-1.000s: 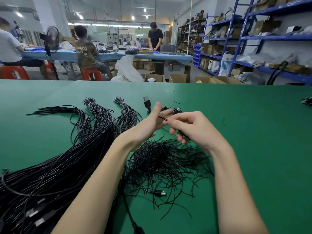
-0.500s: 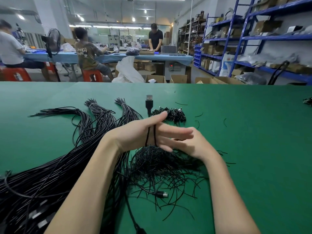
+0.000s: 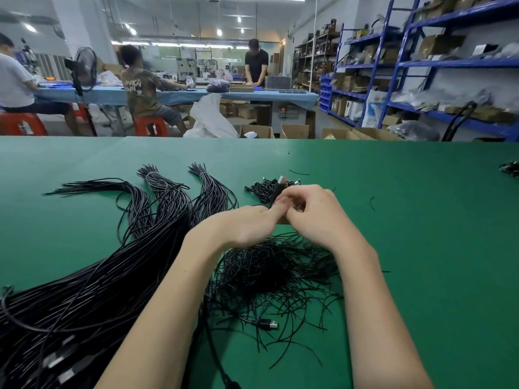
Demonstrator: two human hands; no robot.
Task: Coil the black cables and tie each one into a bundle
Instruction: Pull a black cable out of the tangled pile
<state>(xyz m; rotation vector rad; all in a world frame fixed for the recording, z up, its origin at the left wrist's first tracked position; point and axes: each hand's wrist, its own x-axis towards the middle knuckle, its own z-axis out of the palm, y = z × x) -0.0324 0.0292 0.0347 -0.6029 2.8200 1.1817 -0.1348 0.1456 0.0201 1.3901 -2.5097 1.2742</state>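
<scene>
While both hands, left hand (image 3: 247, 226) and right hand (image 3: 314, 217), pinch a cable (image 3: 276, 190) whose plug points away, loose ties (image 3: 278, 273) lie heaped beneath on the bench (image 3: 421, 220).

Bare green table (image 3: 421, 248) open to the right, thick sheaf of black cables (image 3: 84, 290) crowding the left, tangle of thin ties (image 3: 275, 270) between the forearms, small coiled bundles (image 3: 262, 189) just beyond the hands
</scene>
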